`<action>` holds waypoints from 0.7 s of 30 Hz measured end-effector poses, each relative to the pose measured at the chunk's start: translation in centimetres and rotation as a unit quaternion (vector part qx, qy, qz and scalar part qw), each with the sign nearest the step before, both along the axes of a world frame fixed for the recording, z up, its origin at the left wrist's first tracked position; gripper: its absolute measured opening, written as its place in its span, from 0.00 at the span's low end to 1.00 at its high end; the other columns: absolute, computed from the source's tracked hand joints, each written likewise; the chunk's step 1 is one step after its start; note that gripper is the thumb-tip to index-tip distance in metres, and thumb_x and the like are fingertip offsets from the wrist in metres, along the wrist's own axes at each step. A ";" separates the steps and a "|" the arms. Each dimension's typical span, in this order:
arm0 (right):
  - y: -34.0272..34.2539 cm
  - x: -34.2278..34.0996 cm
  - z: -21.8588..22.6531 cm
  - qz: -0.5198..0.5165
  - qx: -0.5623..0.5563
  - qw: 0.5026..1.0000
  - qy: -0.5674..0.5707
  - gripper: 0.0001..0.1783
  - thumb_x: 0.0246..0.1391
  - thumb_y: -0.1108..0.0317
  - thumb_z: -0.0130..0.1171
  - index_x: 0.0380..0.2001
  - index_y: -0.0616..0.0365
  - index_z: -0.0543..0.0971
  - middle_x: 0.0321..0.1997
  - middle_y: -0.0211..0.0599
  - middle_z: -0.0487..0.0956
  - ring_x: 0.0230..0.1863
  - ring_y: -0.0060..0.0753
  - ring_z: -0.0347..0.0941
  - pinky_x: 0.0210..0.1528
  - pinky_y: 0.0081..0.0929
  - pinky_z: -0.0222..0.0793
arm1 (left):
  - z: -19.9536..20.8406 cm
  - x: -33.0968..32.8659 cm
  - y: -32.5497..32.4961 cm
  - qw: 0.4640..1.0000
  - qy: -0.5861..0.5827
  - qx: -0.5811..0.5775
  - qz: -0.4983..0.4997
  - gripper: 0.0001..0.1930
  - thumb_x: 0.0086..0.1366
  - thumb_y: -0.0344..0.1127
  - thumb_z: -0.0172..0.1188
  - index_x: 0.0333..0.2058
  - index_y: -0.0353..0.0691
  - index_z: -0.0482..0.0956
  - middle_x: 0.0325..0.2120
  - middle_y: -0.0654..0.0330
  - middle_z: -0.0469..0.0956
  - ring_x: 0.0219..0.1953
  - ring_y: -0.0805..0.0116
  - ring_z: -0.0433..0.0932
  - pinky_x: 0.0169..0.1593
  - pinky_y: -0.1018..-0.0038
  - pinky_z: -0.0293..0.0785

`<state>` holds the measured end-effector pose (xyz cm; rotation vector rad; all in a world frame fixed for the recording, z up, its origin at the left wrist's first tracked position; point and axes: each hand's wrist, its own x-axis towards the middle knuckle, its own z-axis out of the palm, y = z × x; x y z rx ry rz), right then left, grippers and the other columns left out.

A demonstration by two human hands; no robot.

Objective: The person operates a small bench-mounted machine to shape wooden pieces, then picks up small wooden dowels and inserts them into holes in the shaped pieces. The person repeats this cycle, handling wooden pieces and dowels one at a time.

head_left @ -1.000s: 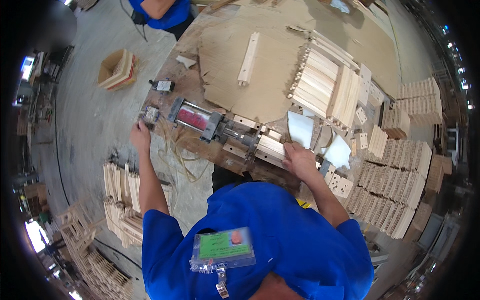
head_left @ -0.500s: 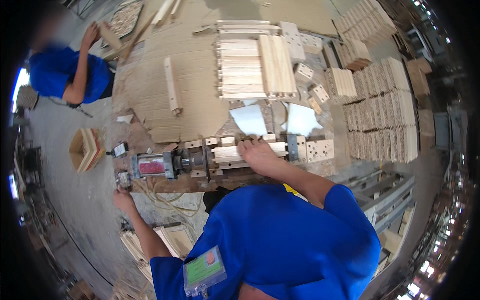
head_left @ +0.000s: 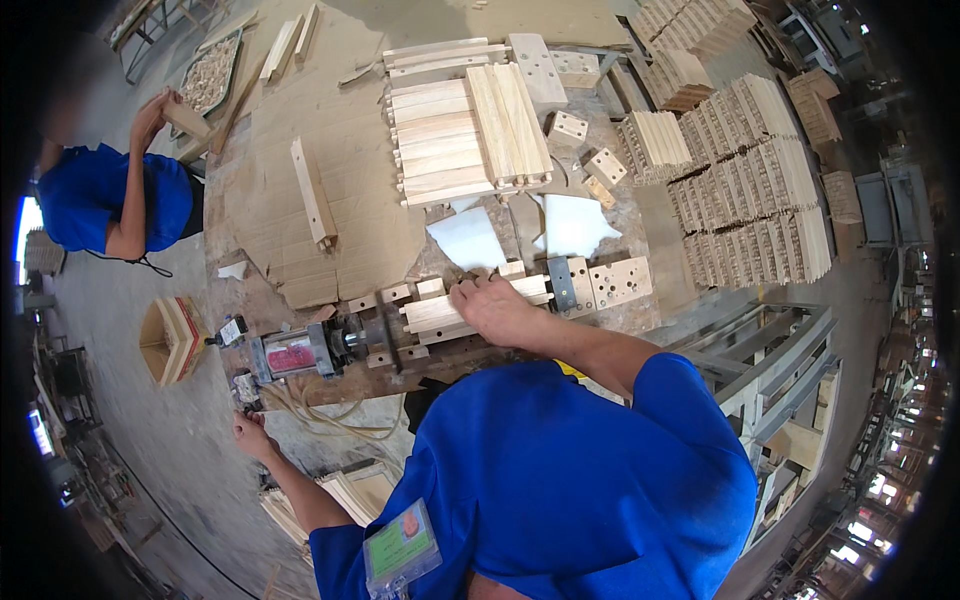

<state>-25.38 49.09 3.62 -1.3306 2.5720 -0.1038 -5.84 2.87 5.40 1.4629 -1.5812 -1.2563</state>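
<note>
My right hand (head_left: 490,308) lies over pale wooden slats (head_left: 430,315) in a jig on the bench, its fingers bent round their upper edge. Short pegs show at the slats' ends. Left of them stands a dark upright plate (head_left: 388,332), in line with a pneumatic cylinder (head_left: 290,356). A dark block (head_left: 561,285) and drilled wooden blocks (head_left: 620,284) sit at the jig's right end. My left hand (head_left: 254,436) is at the bench's left edge, fingers curled just below a small valve-like fitting (head_left: 246,391); what its fingertips grip is too small to make out.
Slats are stacked (head_left: 440,140) on the cardboard-covered bench, with one drilled bar (head_left: 313,195) apart. White foam sheets (head_left: 468,238) lie behind the jig. Large wood stacks (head_left: 745,190) stand right. Another person in a blue shirt (head_left: 115,200) holds a wooden piece at far left. Hoses (head_left: 335,425) hang in front.
The whole view has turned and shifted a little, so the bench appears tilted and further left. My right hand stays on the slats and my left hand stays by the fitting.
</note>
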 end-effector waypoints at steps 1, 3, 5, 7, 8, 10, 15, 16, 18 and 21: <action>0.0 -0.3 0.1 0.016 0.012 1.000 -0.001 0.17 0.50 0.68 0.62 0.44 0.63 0.79 0.44 0.47 0.82 0.46 0.44 0.81 0.49 0.40 0.75 | 0.0 0.1 0.1 1.000 -0.007 -0.005 0.004 0.20 0.75 0.50 0.61 0.42 0.33 0.82 0.33 0.56 0.84 0.30 0.71 0.81 0.35 0.74 0.83; -0.1 -0.9 0.1 0.029 0.009 0.999 -0.022 0.17 0.49 0.68 0.64 0.43 0.63 0.79 0.45 0.47 0.82 0.47 0.46 0.81 0.51 0.41 0.76 | 0.3 0.3 0.0 1.000 -0.024 -0.015 -0.001 0.20 0.75 0.49 0.61 0.43 0.33 0.82 0.34 0.56 0.84 0.30 0.72 0.82 0.35 0.74 0.83; 0.3 -1.6 -0.1 0.026 -0.023 0.998 -0.062 0.18 0.48 0.68 0.66 0.43 0.62 0.79 0.46 0.48 0.82 0.48 0.48 0.81 0.52 0.43 0.76 | 0.6 0.5 0.0 0.999 -0.044 -0.026 -0.018 0.19 0.76 0.47 0.60 0.45 0.33 0.82 0.34 0.56 0.85 0.31 0.72 0.82 0.36 0.74 0.84; 0.2 -2.3 0.4 0.010 -0.017 0.994 -0.105 0.22 0.48 0.67 0.66 0.47 0.62 0.79 0.47 0.48 0.82 0.50 0.52 0.81 0.53 0.45 0.76 | 0.7 0.3 0.2 0.997 -0.057 -0.037 -0.025 0.19 0.76 0.48 0.60 0.43 0.33 0.82 0.33 0.56 0.84 0.30 0.72 0.82 0.36 0.74 0.84; 0.2 -2.6 0.7 0.004 -0.013 0.993 -0.120 0.22 0.48 0.67 0.66 0.48 0.62 0.79 0.47 0.48 0.82 0.50 0.52 0.81 0.53 0.46 0.77 | 0.8 0.3 0.2 0.997 -0.063 -0.043 -0.027 0.19 0.76 0.48 0.60 0.42 0.33 0.82 0.33 0.57 0.84 0.30 0.72 0.81 0.35 0.74 0.84; 0.1 -3.7 3.0 -0.018 -0.018 0.991 -0.129 0.23 0.50 0.65 0.66 0.49 0.63 0.80 0.45 0.47 0.83 0.48 0.46 0.82 0.49 0.44 0.79 | 0.9 0.3 0.3 0.995 -0.073 -0.056 -0.027 0.19 0.75 0.47 0.59 0.41 0.33 0.82 0.31 0.56 0.85 0.29 0.73 0.81 0.35 0.73 0.85; -1.2 -9.2 7.9 -0.275 -0.360 0.802 -0.390 0.15 0.58 0.59 0.68 0.42 0.57 0.82 0.36 0.35 0.85 0.35 0.30 0.82 0.41 0.30 0.81 | 1.6 0.5 0.4 0.997 -0.034 -0.071 -0.019 0.19 0.75 0.46 0.58 0.35 0.33 0.80 0.27 0.59 0.82 0.24 0.74 0.78 0.30 0.73 0.82; -1.4 -11.4 8.9 -0.305 -0.412 0.726 -0.459 0.14 0.59 0.59 0.69 0.42 0.56 0.82 0.36 0.34 0.85 0.35 0.29 0.83 0.41 0.29 0.81 | 1.9 0.3 0.5 0.996 -0.040 -0.076 -0.019 0.19 0.76 0.46 0.58 0.35 0.33 0.79 0.26 0.59 0.82 0.24 0.74 0.78 0.29 0.73 0.81; -1.5 -15.5 11.3 -0.330 -0.510 0.560 -0.563 0.14 0.59 0.59 0.69 0.42 0.56 0.83 0.37 0.33 0.85 0.35 0.28 0.84 0.41 0.28 0.83 | 2.2 0.3 0.8 0.995 -0.050 -0.088 -0.015 0.20 0.76 0.47 0.57 0.34 0.33 0.79 0.23 0.60 0.80 0.22 0.74 0.77 0.27 0.73 0.78; -1.4 -19.9 14.3 -0.363 -0.579 0.400 -0.610 0.31 0.57 0.55 0.70 0.57 0.64 0.78 0.49 0.42 0.85 0.45 0.40 0.85 0.52 0.42 0.84 | 2.6 0.2 0.7 0.988 -0.097 -0.113 -0.035 0.20 0.77 0.47 0.57 0.33 0.33 0.78 0.21 0.60 0.79 0.22 0.75 0.76 0.25 0.74 0.75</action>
